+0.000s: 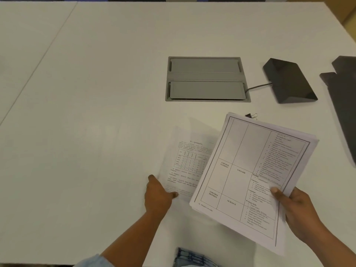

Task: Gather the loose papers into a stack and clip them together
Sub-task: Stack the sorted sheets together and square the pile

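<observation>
Two lots of paper are not yet joined. The right grip (294,207) holds the thick stack of white printed sheets (248,170), thumb pressed on the top page at the near right edge and fingers curled beneath. The stack is raised over the white table (96,83) and tilted, with its edges fanned and uneven.

The left grip (159,195) pinches the near left corner of a loose white sheet with a small printed grid (185,160), thumb on top. This sheet sits just left of the stack, its right part hidden under it. It is blurred, so I cannot tell whether it is one page or several.

The small black binder clip with wire handles (251,116) lies on the table just beyond the stack's far edge, untouched.

Assessment: the step in hand is merging. I judge it best to slide the loose sheet under or onto the stack without loosening the right thumb, since the fanned pages look ready to slip. Then I stand the stack on its long edge and tap it square on bare table, keeping off the grey recessed hatch (207,79). Only a squared edge should meet the clip; skewed pages may escape its bite.
</observation>
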`<state>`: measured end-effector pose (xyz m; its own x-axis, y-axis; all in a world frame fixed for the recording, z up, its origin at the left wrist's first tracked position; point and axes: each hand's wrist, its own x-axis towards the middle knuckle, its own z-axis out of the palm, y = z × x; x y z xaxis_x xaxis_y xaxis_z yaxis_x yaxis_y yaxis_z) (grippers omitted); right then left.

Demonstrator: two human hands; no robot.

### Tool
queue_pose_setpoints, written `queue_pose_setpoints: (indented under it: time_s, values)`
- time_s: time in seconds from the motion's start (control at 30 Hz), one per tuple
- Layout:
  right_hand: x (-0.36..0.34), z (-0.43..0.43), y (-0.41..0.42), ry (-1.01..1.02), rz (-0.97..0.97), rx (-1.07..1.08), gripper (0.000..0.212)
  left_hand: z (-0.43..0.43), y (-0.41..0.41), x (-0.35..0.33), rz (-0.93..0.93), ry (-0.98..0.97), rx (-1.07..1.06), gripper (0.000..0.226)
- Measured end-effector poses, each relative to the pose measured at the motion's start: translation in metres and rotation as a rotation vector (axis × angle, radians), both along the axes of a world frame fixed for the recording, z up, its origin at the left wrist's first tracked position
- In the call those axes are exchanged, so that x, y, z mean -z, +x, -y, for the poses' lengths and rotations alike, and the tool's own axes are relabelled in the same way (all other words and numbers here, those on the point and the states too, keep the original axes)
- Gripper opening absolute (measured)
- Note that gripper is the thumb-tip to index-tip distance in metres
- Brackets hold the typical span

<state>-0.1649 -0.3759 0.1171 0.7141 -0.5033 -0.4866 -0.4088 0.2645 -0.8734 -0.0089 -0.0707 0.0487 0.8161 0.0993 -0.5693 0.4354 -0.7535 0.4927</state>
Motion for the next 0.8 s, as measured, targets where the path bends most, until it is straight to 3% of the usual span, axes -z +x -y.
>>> queue_pose_setpoints:
  time_s: [0.07, 0.13, 0.3, 0.43, 0.53, 0.6, 0.8]
  values:
    - [-0.002, 0.000, 0.000, 0.011, 0.005, -0.003, 0.046, -0.004, 0.003, 0.002, 0.034, 0.001, 0.013, 0.042]
    - [-0.004, 0.000, 0.001, -0.007, -0.005, -0.002, 0.052, -0.012, 0.008, 0.004, 0.073, 0.006, 0.003, 0.013]
    - [-0.006, -0.001, -0.003, -0.027, -0.012, 0.010, 0.077, -0.038, 0.020, -0.008, 0.186, -0.105, -0.157, 0.020]
    - [-0.007, 0.000, -0.004, -0.022, -0.028, 0.017, 0.066, -0.059, 0.030, -0.043, 0.279, -0.299, -0.324, 0.010]
    - [-0.007, -0.001, -0.003, -0.048, -0.036, 0.007, 0.082, -0.068, 0.031, -0.082, 0.289, -0.487, -0.421, 0.010]
    - [-0.007, -0.004, 0.002, -0.063, -0.039, -0.008, 0.074, -0.072, 0.026, -0.106, 0.262, -0.575, -0.429, 0.008]
    - [-0.008, -0.028, 0.032, -0.063, -0.052, -0.075, 0.025, -0.048, -0.003, -0.146, 0.162, -0.751, -0.303, 0.009]
